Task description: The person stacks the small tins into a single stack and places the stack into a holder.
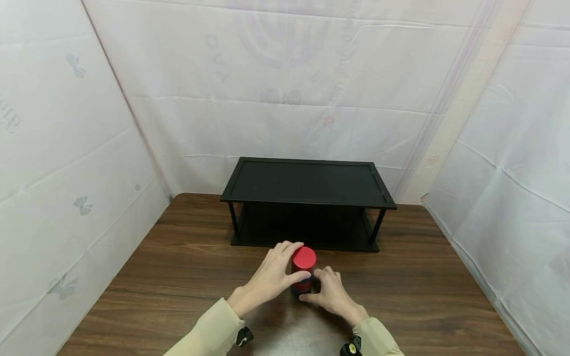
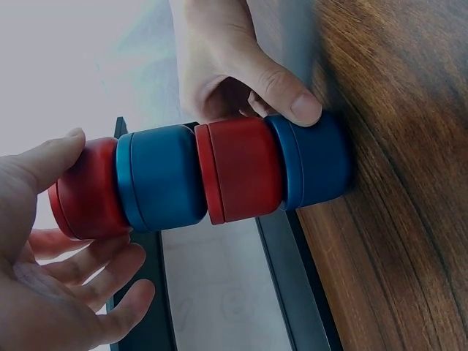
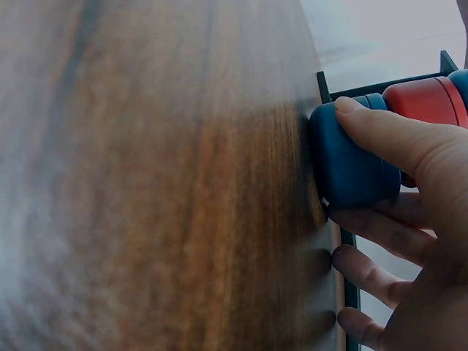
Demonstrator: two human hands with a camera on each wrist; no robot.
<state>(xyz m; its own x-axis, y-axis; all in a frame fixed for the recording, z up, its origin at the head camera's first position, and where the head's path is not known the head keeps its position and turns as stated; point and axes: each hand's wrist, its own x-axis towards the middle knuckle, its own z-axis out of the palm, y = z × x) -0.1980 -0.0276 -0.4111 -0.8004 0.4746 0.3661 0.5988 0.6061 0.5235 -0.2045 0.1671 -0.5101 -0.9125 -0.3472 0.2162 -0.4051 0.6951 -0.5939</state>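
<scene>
Several small round lidded tins, red and blue by turns, stand in one upright stack on the table in front of the shelf. My left hand (image 1: 272,274) grips the topmost red tin (image 2: 89,189), thumb on one side and fingers on the other. Below it come a blue tin (image 2: 164,177) and another red tin (image 2: 241,170). Down at the base, my right hand (image 1: 333,294) holds the lowest blue tin (image 3: 352,157) between thumb and fingers. The right wrist view shows that tin right at the tabletop.
A black two-tier shelf (image 1: 307,183) stands behind the stack, toward the back of the brown wooden table (image 1: 178,277). White sheeting (image 1: 285,74) hangs at the back and along both sides.
</scene>
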